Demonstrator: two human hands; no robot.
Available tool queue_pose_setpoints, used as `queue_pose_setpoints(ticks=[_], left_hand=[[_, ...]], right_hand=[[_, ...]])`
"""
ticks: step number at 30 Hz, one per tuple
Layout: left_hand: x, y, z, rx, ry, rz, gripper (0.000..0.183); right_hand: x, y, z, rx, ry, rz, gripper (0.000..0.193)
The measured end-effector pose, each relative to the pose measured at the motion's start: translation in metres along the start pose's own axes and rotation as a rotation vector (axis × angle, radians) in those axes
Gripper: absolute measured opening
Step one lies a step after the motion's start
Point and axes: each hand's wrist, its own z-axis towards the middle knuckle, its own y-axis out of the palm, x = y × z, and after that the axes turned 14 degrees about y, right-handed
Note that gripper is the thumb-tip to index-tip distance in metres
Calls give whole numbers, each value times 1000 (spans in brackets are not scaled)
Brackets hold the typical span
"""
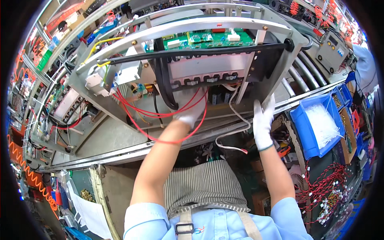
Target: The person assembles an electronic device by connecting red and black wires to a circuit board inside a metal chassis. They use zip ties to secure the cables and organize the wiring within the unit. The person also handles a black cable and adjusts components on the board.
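A metal-framed electrical unit (256, 106) stands in front of me, with a green circuit board (200, 39) in its upper part. My left hand (192, 110), in a white glove, reaches into the lower middle of the unit; its fingers are hidden inside. Several red wires (162, 115) loop out around that wrist and hang over the forearm. At the unit's lower right corner is my gloved right hand (263, 125), open, fingers stretched upward against the side panel. Between both hands a white-grey cable (239, 116) dangles from the unit, its stripped end (240, 150) showing red and white.
Another open unit (70, 106) stands at the left on the roller line, whose bare rollers (306, 72) show at the right. A blue bin (318, 124) of white cable ties and a heap of red-black wires (326, 188) lie to my right. An orange coiled hose (34, 176) hangs left.
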Motion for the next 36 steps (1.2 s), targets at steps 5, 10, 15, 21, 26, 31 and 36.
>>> queue_pose_setpoints(ticks=[5,10,15,21,26,31,36], left_hand=[[68,-37,-51,-131,69,-311,53],[86,-49,-70,-256,84,-550,61],[89,-55,-61,-352,95,-339,56],[91,-52,-56,-394,88,-302,60],[84,-57,-53,-469,155,-255,62],[76,-48,-50,-489,183,-304,66],[80,-74,-57,-58,66,-723,33]], right_hand=[[-43,-10,-91,-293,134,-50,35],[-46,8,-100,-783,626,225,24],[-48,9,-92,-840,617,264,13],[-35,3,-80,-929,654,285,16],[-38,7,-77,-973,674,308,21],[-18,9,-79,-895,675,320,27],[-25,8,-75,-709,755,575,14]])
